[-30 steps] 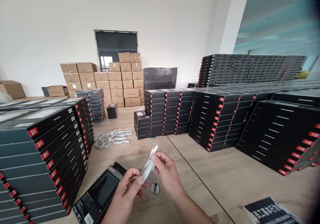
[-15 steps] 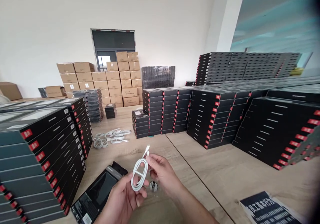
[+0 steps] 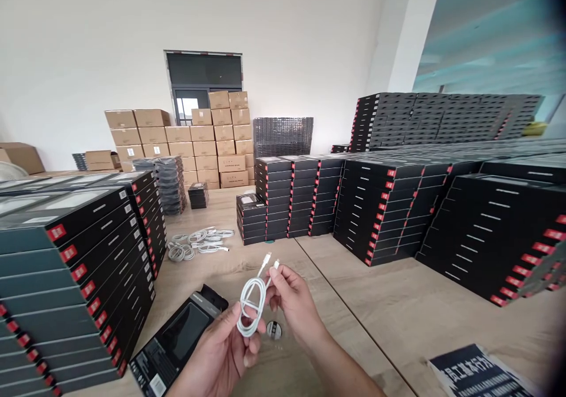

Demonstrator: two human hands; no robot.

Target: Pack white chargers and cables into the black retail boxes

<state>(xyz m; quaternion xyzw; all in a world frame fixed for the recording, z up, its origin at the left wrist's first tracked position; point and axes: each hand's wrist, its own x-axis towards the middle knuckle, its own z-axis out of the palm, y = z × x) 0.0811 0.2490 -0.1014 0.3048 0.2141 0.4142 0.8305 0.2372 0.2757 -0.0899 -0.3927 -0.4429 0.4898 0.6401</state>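
A coiled white charging cable (image 3: 252,307) is held between my two hands above the table. My left hand (image 3: 227,338) grips the lower part of the coil between thumb and fingers. My right hand (image 3: 292,299) pinches one of the cable's plugs, while the other plug points upward beside it. Under my left hand and forearm lies a black box (image 3: 177,335) with a dark window and an opened end flap. A small round dark sticker or disc (image 3: 274,330) rests on the table between my hands. More coiled white cables (image 3: 197,243) lie farther back.
Tall stacks of black boxes stand at the left (image 3: 101,279) and along the right (image 3: 375,214). Brown cartons (image 3: 203,143) are piled by the wall. Dark stacked pouches (image 3: 170,184) stand behind the cables. A printed sheet (image 3: 481,370) lies at the front right of the wooden table (image 3: 354,291).
My right hand has pulled its plug slightly up and away from the coil, so the two plugs stand farther apart. My view has shifted a little to the left.
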